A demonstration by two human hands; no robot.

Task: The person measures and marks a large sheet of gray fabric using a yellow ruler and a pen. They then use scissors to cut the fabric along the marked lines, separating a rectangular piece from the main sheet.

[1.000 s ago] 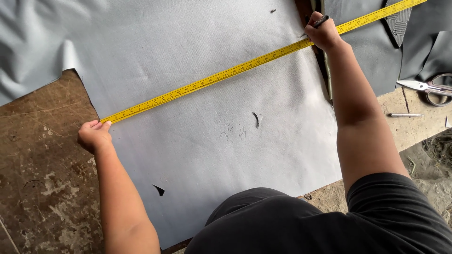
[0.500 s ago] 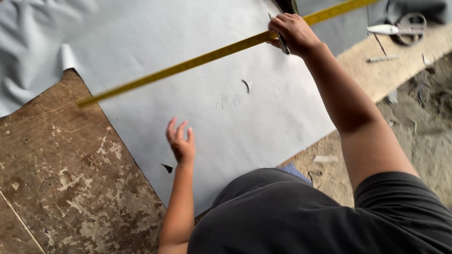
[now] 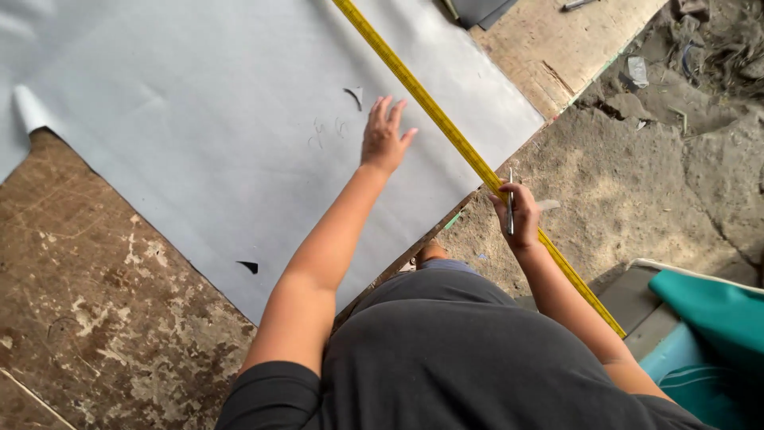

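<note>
Left hand (image 3: 385,137) spread flat, fingers fanned, palm down on the grey sheet (image 3: 223,135) just beside the yellow straightedge (image 3: 446,123). Right hand (image 3: 519,215) curled around the rule near the bench edge, pinching a slim metal marking tool (image 3: 510,203) upright against it. Rule laid diagonally across the sheet's right-hand part, its lower end running off the bench (image 3: 79,302) and out over the dirt floor (image 3: 637,175) — that overhanging stretch has no support. Sheet itself spread over the worn wooden bench, one corner curled at the far left, a few small dark marks and faint scribbles near the left fingers.

Probably best here: keep the flat palm pressing the sheet so nothing creeps under the rule, and steady the rule where it rests on the sheet rather than at the hanging end — a slight tilt there could swing the whole line. Worth holding the tool tight to the rule's edge and checking alignment with the marks before scoring.
</note>
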